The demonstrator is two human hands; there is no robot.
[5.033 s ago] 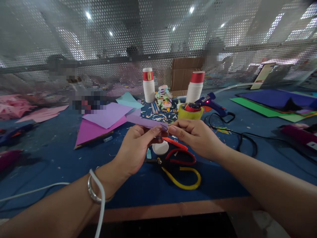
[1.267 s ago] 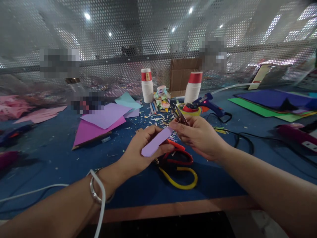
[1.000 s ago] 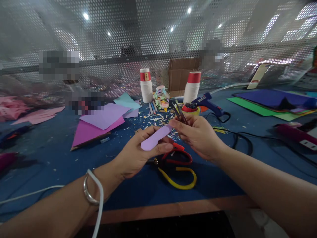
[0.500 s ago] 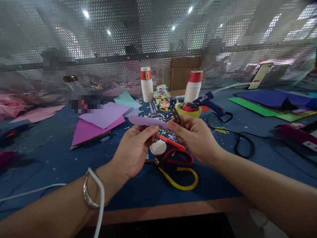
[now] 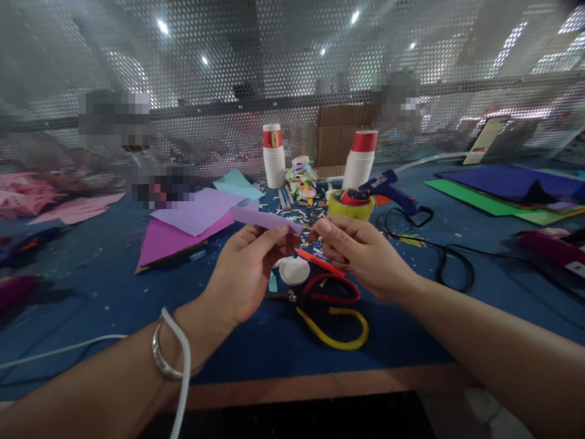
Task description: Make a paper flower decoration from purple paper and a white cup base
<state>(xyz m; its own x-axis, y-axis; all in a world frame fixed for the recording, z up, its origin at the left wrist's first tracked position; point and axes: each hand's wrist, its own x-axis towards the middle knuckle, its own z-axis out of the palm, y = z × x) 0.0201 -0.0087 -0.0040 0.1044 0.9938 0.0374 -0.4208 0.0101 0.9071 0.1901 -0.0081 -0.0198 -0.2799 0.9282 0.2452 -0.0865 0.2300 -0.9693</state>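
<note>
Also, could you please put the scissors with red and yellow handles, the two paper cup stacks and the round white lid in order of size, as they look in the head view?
1. Scissors, helped by nearness
2. Left cup stack and right cup stack, too alike to rank
3. Round white lid

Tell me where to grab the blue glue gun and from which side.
Take the blue glue gun by its handle, coming from the right and near side. The handle slopes down rightward, clear of the yellow holder, while the front end points left over that holder. The red light is lit, so that end may be hot.
</note>
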